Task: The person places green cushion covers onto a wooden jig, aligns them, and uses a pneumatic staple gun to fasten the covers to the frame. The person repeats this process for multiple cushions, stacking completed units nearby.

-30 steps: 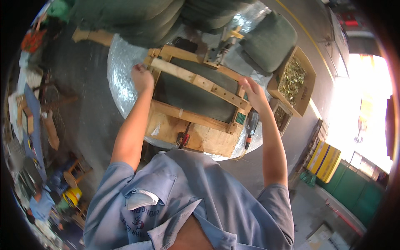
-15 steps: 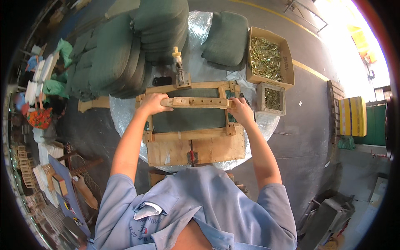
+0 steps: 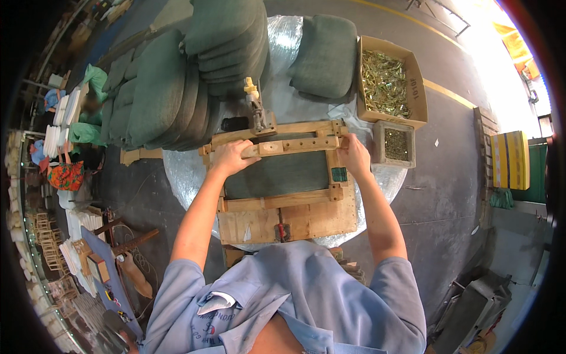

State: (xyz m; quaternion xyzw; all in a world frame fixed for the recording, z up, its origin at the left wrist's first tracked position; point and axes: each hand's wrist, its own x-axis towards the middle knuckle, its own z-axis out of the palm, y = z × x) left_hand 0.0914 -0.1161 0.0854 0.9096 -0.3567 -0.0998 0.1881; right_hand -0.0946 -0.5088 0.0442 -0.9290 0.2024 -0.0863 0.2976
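Note:
A wooden bar (image 3: 289, 146) with a row of dark holes lies across a rectangular wooden frame (image 3: 277, 202). My left hand (image 3: 233, 158) is closed around the bar's left end. Closed fingers of my right hand (image 3: 355, 156) meet at the bar's right end, beside the frame's corner; what they pinch is hidden. Within the frame shows a dark green cushion (image 3: 277, 176). The frame sits on a plywood board (image 3: 318, 222). A toggle clamp with a yellow tip (image 3: 254, 106) stands at the far side, and a red-handled clamp (image 3: 282, 231) at the near edge.
Green cushions (image 3: 227, 35) are piled far left, with another stack (image 3: 324, 56) behind. A cardboard box (image 3: 417, 88) of brass-coloured hardware and a smaller tray (image 3: 394, 144) of small fasteners stand right. Plastic film (image 3: 377, 203) covers the round table. Other people (image 3: 88, 112) work far left.
The view has shifted a little, so the scene sits lower and to the right. My right hand has moved its fingers at the bar's end; my left hand still grips the bar.

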